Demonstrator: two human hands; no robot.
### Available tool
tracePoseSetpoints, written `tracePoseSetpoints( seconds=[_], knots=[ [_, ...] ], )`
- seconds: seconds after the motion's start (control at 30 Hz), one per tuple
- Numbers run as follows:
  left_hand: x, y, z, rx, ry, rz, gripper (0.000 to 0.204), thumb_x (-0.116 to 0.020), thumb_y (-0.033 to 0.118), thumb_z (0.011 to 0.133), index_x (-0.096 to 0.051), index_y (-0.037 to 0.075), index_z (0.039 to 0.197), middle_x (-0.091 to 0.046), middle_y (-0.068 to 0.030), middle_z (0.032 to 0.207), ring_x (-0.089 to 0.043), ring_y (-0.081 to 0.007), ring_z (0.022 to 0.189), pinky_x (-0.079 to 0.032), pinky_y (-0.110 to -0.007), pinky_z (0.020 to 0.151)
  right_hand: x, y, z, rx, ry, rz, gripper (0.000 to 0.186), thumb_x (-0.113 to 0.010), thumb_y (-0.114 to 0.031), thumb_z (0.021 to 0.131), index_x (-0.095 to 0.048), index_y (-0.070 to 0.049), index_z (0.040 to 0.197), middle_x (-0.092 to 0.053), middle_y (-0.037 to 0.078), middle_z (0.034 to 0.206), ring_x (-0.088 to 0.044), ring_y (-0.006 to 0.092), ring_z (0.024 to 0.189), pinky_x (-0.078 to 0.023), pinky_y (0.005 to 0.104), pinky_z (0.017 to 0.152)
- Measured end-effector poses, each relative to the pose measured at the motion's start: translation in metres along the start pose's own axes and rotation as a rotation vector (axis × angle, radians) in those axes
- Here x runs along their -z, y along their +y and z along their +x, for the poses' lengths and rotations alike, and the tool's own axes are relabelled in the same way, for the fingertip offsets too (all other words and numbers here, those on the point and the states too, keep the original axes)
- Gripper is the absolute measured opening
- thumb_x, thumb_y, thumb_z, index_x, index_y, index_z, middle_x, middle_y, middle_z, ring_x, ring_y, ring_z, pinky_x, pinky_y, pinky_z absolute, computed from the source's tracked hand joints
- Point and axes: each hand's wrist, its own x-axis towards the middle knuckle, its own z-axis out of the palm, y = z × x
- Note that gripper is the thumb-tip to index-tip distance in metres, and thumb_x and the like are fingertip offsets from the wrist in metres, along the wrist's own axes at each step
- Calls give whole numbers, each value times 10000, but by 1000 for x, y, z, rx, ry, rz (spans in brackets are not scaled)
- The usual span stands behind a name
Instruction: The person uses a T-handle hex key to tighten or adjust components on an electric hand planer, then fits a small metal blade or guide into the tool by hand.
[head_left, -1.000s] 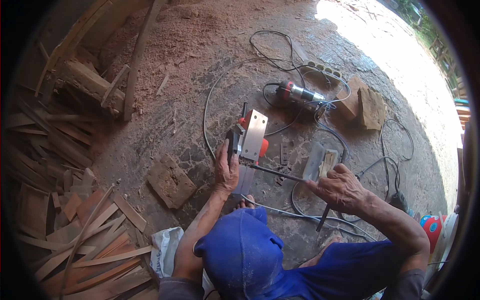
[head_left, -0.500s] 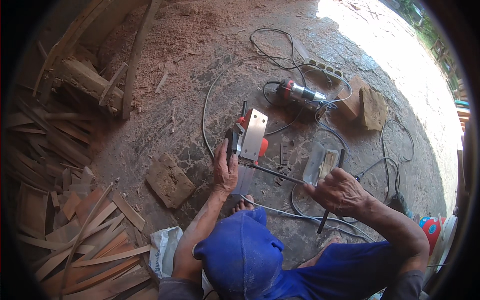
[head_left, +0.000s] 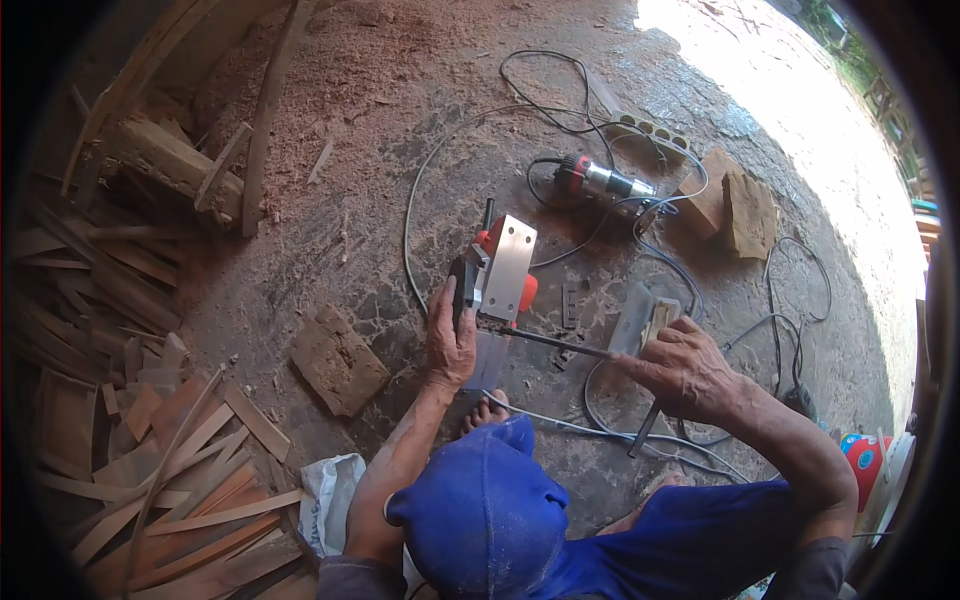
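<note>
The left hand's (head_left: 452, 338) grip clasps the dark side of a red tool (head_left: 511, 268) at its one o'clock. The right hand's (head_left: 688, 368) grip is curled round a T-handled bar (head_left: 560, 343), whose shaft points toward ten o'clock.

A rough, mottled grey floor (head_left: 360, 235) is strewn with pinkish-brown wood shavings (head_left: 360, 85), thickest at the top. At lower left, long brown wooden offcuts (head_left: 225, 510) are heaped. Left of centre, a squarish, rough brown block (head_left: 338, 362) is laid flat. At upper right, a cylindrical silver, black and red power tool (head_left: 605, 182) is set down near a long, pale socket strip (head_left: 650, 137). Below these, a clear plastic box (head_left: 631, 318) and small dark metal pieces (head_left: 570, 323) are spread
</note>
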Motion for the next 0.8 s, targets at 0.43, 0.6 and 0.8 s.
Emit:
tracePoseSetpoints(
  seconds=[0.43,0.6,0.8],
  knots=[
    [0,2,-1,14,17,28,529,-476,245,1033,-395,-12,1488,-445,-269,1451,-443,-425,1351,-361,-463,1129,-8,4,3,-281,-14,301,285,-706,-140,776,-694,-182,1057,-672,47,686,-681,245,631,-473,386,616],
    [2,-2,-2,-17,12,19,525,-498,198,1015,-400,-25,1480,-459,-283,1417,-468,-432,1313,-378,-470,1116,-16,-8,2,-437,42,369,223,-711,-165,819,-722,-185,1041,-703,100,734,-692,322,661,-533,442,608],
    [-5,-4,0,-20,29,11,523,-483,199,1017,-397,-20,1484,-455,-287,1422,-466,-431,1311,-372,-471,1120,-3,-27,-22,-232,-55,228,381,-649,-133,844,-658,-125,1224,-659,104,815,-675,303,776,-512,428,682]
  ],
)
